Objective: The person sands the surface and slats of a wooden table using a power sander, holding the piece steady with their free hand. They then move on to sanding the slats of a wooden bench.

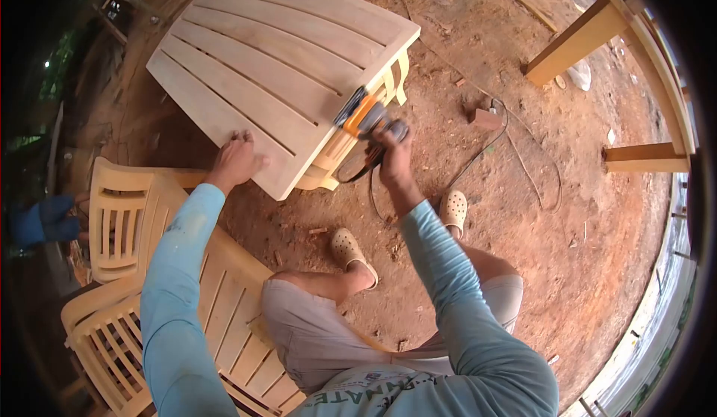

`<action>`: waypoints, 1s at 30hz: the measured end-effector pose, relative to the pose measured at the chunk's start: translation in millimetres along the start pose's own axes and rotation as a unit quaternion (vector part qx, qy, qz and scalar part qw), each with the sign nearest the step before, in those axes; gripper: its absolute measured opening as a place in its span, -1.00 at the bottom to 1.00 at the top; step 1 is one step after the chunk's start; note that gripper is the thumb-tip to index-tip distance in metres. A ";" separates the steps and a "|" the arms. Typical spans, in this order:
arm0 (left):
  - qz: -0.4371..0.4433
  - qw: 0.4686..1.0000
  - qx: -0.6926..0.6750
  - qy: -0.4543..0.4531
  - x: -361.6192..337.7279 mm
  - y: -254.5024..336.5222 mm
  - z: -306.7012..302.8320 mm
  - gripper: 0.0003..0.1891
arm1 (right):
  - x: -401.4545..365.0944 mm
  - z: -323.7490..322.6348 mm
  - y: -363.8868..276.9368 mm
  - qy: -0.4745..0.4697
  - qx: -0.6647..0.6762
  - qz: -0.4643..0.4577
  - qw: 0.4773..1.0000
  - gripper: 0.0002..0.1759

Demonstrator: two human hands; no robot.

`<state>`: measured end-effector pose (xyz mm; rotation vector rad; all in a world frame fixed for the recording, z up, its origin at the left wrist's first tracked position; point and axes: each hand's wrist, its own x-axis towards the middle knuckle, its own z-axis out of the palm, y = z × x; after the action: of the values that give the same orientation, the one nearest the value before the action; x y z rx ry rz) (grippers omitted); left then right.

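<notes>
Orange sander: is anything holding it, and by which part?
The right hand grips the sander by its rear handle; the left hand lies flat on the wooden panel.

Light-blue long sleeves [175,290], dark lettering [366,397] on the shirt, grey shorts [314,335], beige perforated clogs [349,249]

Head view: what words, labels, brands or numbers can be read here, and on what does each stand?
"RNATE": part of a print on the person's light blue shirt; the letters around it are cut off or folded away.
On the orange sander in the right hand, any label is too blurred to read.
On the slatted wooden tabletop and the plastic chairs, no text shows.
</notes>
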<state>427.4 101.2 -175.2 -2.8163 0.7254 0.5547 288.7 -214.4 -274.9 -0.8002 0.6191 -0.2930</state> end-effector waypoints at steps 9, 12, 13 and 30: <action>-0.004 1.000 0.018 -0.003 2.2 2.1 -0.9 -0.01 | -157.8 40.2 105.0 -0.002 0.096 0.094 0.991 -0.10; -0.014 1.000 0.009 -0.006 1.2 2.3 -1.5 -0.01 | -188.9 43.0 142.3 0.007 -0.008 0.071 0.997 -0.11; -0.017 1.000 0.002 -0.009 -0.2 3.3 -2.5 -0.01 | -193.3 43.2 142.0 0.005 -0.004 0.080 0.997 -0.11; -0.015 1.000 -0.011 -0.024 -3.3 6.6 -9.0 -0.03 | 114.6 -21.9 -77.9 -0.043 -0.024 -0.133 0.990 -0.41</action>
<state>424.2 94.5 -166.1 -2.8195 0.6723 0.6263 364.0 -332.7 -275.0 -0.9381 0.4392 -0.4855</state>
